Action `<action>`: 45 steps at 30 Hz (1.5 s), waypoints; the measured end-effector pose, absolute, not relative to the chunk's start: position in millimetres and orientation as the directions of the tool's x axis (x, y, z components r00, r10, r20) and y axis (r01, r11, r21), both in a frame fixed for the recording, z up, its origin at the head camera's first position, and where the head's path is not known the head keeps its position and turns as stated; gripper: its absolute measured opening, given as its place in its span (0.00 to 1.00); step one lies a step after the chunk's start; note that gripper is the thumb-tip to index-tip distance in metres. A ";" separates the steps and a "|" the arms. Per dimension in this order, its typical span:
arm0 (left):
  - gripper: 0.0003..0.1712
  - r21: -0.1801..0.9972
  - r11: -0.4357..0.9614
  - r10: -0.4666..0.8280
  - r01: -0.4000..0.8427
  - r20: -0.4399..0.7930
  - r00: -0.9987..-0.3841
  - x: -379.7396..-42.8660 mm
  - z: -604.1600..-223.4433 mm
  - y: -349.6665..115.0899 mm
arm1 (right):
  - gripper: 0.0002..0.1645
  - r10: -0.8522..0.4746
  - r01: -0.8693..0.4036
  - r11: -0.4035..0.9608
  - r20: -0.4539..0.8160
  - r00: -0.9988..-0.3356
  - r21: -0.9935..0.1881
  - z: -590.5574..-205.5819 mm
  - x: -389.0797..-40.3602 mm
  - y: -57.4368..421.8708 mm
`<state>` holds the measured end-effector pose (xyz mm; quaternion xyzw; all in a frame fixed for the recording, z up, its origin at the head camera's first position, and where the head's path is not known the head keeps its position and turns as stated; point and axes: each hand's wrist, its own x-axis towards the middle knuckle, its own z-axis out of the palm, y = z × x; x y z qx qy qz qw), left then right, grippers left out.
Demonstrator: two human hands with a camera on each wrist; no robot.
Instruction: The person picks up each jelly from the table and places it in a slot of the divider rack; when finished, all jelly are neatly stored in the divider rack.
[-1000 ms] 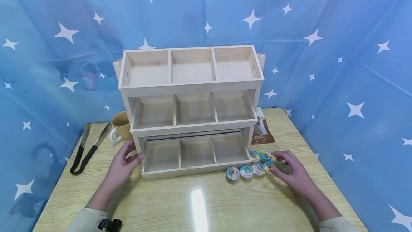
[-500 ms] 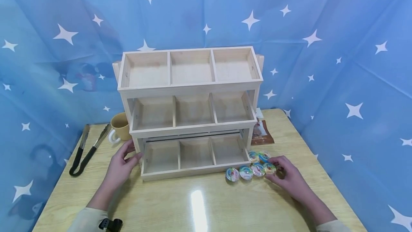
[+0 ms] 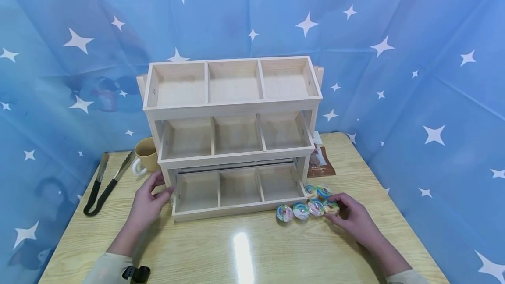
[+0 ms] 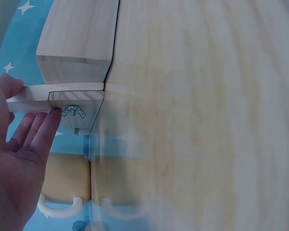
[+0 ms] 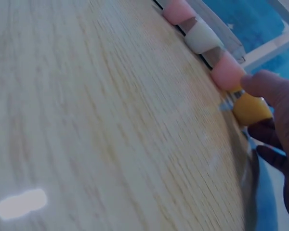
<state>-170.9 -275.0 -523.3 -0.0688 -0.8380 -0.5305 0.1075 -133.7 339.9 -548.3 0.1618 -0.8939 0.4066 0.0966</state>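
Observation:
A pale wooden three-tier rack [image 3: 232, 109] with divided trays stands in the middle of the table. My left hand [image 3: 147, 203] grips its lower left side; in the left wrist view the thumb lies over a wooden piece [image 4: 31, 96] and the fingers lie under it, near a wing nut [image 4: 73, 111]. At the rack's lower right corner sits a group of small jelly cups [image 3: 301, 211] with printed lids. My right hand [image 3: 351, 216] pinches the yellow jelly cup [image 5: 251, 109] at the right end of the front row, beside a pink one [image 5: 227, 72].
A tan mug [image 3: 147, 156] with a white handle stands left of the rack. Black-handled tongs [image 3: 105, 194] lie farther left. A brown packet [image 3: 321, 165] lies behind the jelly cups. Blue star-patterned cloth [image 3: 402, 86] surrounds the table [image 3: 189, 253].
My right hand has moved slightly left and brought its thumb and fingers round the yellow jelly cup. The left hand has stayed at the rack's side.

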 end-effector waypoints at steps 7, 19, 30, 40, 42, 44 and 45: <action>0.35 0.879 0.424 -0.003 0.219 0.243 -0.970 -175.3 -524.3 -274.5 | 0.27 -0.197 -0.366 0.611 0.312 -0.929 -0.702 -545.6 -130.5 341.7; 0.37 0.891 0.401 -0.014 0.213 0.238 -0.971 -174.7 -522.3 -276.4 | 0.28 -0.161 -0.390 0.645 0.381 -0.910 -0.658 -524.7 -133.2 331.0; 0.32 0.896 0.382 -0.007 0.225 0.246 -0.969 -175.9 -524.4 -278.0 | 0.31 -0.210 -0.369 0.556 0.304 -0.929 -0.745 -500.9 -149.1 277.4; 0.29 0.884 0.412 -0.003 0.219 0.241 -0.970 -177.4 -522.1 -278.1 | 0.31 -0.328 -0.403 0.445 0.273 -0.904 -0.800 -485.3 -174.5 207.5; 0.29 0.875 0.433 -0.008 0.216 0.243 -0.970 -177.6 -522.4 -277.8 | 0.32 -0.362 -0.418 0.429 0.272 -0.892 -0.801 -483.2 -178.5 194.6; 0.29 0.866 0.449 -0.011 0.217 0.249 -0.968 -178.7 -522.8 -277.3 | 0.32 -0.390 -0.429 0.420 0.268 -0.881 -0.800 -481.7 -183.2 182.2; 0.29 0.863 0.455 -0.013 0.218 0.251 -0.968 -179.6 -523.0 -277.1 | 0.32 -0.407 -0.437 0.418 0.267 -0.874 -0.796 -480.7 -185.7 176.1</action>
